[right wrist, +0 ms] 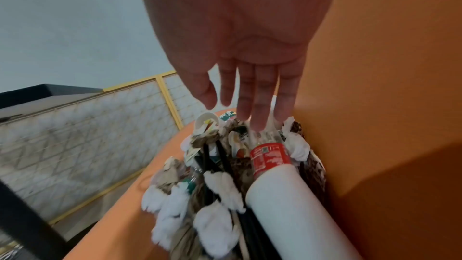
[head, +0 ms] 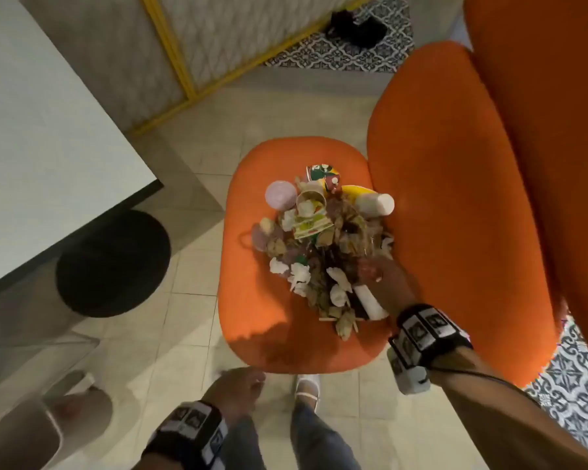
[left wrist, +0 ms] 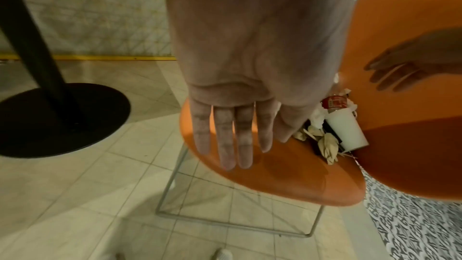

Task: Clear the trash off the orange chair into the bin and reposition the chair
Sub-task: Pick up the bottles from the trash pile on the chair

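1. Orange upholstered chair [head: 272,320] on a thin wire-frame base: stands on pale floor tiles, its backrest on the person's right. A round black table base [head: 112,262] stands well apart on the left.
2. Heap of mixed trash [head: 323,245]: lies on the seat against the backrest. It holds crumpled white tissues, brown paper scraps, printed paper cups, black straws, a long white paper cup [right wrist: 295,205] lying on its side, and a clear plastic bottle with a red label [right wrist: 270,155].
3. Right hand [head: 384,279]: reaches over the heap's near edge, fingers straight and slightly spread, tips just above the bottle; it holds nothing.
4. Left hand [left wrist: 235,118]: hangs near the seat's front edge, fingers straight and together, empty.
5. Step in hand, as judged: the start of clearing; the whole heap is on the seat and nothing is lifted.
6. Next move, as judged: close the right fingers round the bottle or the white cup, bring the left hand in for loose tissues, then carry them to the bin. No bin shows in any view.
7. Writing: the red label bears white print, too blurred to read; the cup prints are illegible.
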